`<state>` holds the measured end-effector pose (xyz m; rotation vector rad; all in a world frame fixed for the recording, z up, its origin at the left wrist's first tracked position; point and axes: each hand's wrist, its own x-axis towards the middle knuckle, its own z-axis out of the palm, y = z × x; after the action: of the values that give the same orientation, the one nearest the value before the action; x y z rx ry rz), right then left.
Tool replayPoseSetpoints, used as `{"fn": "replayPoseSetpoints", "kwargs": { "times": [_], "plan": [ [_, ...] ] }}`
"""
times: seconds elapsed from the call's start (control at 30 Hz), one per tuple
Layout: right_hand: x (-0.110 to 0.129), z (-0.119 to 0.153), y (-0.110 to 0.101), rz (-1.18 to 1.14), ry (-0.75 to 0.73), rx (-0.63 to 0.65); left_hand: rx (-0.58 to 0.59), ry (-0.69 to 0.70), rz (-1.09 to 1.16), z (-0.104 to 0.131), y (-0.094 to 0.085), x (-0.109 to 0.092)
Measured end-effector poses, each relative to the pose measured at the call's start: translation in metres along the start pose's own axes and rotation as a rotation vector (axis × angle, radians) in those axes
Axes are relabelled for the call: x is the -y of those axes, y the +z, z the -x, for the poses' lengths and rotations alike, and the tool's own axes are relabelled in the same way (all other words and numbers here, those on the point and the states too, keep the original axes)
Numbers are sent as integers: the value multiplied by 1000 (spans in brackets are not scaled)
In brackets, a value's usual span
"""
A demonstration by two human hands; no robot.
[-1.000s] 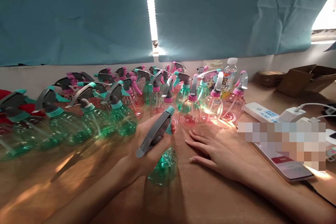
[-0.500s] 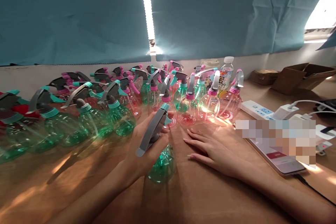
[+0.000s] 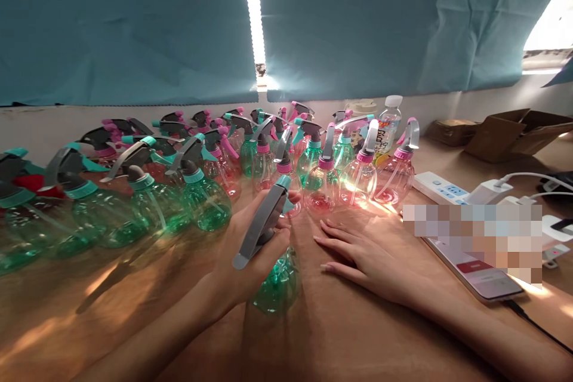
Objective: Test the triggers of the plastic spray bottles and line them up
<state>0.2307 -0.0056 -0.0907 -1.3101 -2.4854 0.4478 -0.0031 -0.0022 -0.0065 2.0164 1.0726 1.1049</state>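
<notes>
While the green bottle (image 3: 276,286) is held upright by its neck in the curled left hand (image 3: 239,224), its round belly is seen just below, the empty right hand (image 3: 367,259) laid flat farther right

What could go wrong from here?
The left hand holds the green spray bottle near its neck, so a slip might tip it. Pushed forward, it could knock the pink-collared bottles. The right forearm lies near the phone's cable and might snag it.
</notes>
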Motion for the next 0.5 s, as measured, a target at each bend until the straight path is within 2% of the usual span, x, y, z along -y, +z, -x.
{"fn": "replayPoseSetpoints", "kwargs": {
  "times": [0.37,0.5],
  "plan": [
    [2,0,-1,23,-4,-18,10,33,27,-3,0,4],
    [2,0,-2,21,-4,-28,-31,11,20,-2,1,1]
  ]
}}
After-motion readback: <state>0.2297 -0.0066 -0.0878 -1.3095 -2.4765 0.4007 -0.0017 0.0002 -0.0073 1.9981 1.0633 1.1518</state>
